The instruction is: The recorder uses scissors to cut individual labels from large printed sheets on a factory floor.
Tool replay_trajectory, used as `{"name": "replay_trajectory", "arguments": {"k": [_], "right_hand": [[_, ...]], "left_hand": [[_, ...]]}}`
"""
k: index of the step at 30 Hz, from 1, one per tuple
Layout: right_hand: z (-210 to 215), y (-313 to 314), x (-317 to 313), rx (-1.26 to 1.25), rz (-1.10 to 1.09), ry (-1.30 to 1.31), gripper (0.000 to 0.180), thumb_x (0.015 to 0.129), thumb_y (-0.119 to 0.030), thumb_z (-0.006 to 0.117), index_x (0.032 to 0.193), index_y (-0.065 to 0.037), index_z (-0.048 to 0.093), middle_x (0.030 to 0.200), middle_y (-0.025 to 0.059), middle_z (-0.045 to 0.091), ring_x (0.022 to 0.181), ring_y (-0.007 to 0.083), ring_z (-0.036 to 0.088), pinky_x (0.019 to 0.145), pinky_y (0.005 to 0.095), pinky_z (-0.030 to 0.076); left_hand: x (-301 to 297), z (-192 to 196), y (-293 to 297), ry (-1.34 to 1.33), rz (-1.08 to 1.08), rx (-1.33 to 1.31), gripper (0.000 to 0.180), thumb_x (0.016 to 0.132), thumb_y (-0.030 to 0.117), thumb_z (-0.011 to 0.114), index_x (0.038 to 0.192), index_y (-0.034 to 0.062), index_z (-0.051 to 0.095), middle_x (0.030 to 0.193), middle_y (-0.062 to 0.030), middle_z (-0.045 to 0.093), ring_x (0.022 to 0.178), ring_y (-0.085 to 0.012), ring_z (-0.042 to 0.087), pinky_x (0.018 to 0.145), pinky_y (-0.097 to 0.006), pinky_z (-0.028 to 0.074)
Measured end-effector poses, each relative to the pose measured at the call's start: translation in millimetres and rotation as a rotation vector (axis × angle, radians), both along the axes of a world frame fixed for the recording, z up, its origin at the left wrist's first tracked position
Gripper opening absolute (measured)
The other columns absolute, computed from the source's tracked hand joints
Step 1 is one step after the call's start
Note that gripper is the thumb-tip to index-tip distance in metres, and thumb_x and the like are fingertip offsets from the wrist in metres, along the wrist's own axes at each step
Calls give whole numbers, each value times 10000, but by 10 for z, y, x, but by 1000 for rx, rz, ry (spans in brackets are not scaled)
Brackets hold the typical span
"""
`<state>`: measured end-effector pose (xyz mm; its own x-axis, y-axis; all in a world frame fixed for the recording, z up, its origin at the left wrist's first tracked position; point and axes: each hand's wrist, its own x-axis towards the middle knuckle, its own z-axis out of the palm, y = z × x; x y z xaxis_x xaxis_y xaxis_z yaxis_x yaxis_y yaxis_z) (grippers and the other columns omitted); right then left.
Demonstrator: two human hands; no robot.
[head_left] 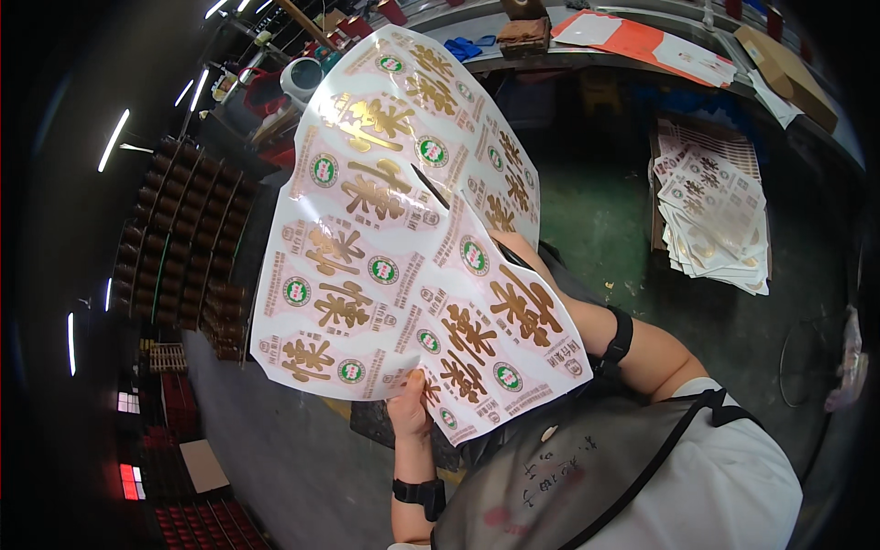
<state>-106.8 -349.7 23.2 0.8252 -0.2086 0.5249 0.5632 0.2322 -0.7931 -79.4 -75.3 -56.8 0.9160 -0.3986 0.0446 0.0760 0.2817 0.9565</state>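
Observation:
A large printed sheet (353,266) with gold characters and round green emblems is held up in front of me, curved and with a dark slit running in from its middle. My left hand (410,408) grips its lower edge, thumb on top and the other fingers mostly behind. At the slit on the right side, my right hand (524,252) reaches to the sheet; its fingers are largely hidden by the paper, though it appears to pinch the edge. Each wrist wears a black band.
Right of me lies a stack of similar printed sheets (720,206) on a low support. Along the far worktop are an orange and white sheet (632,46), a cardboard box (788,78) and blue gloves (466,48). Brown cup-shaped pieces (170,243) stand stacked in rows at left.

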Motion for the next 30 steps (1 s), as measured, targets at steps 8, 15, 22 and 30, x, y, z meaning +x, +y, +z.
{"name": "replay_trajectory", "arguments": {"k": [8,15,22,30], "right_hand": [[-143,-229,-196,-278,77,263,555,1003,-441,333,901,41,590,637,72,574,607,105,534,591,253,450],[-284,1,-357,-139,504,463,568,983,-511,316,841,-14,552,525,-13,432,435,52,402,399,206,350],[-227,-151,-428,-362,216,354,655,975,-550,259,1014,13,591,810,101,633,748,164,591,712,298,485],[-98,-81,-432,32,486,293,726,944,-594,287,1272,23,485,1209,117,552,1104,157,499,946,304,403]], "left_hand": [[784,771,585,-157,-21,53,774,875,355,591,1447,13,198,1467,-163,296,1369,-251,269,1124,-415,225],[1448,1922,-54,-850,-180,683,435,978,216,436,1342,-22,431,1344,-88,489,1256,-169,415,1066,-311,276],[1150,1886,-876,-451,-328,486,342,919,256,604,1076,-46,589,971,-77,670,838,-68,612,731,-217,485],[971,1958,-940,-513,-421,416,336,911,203,613,1138,-40,563,1014,-81,663,876,-98,623,778,-245,495]]}}
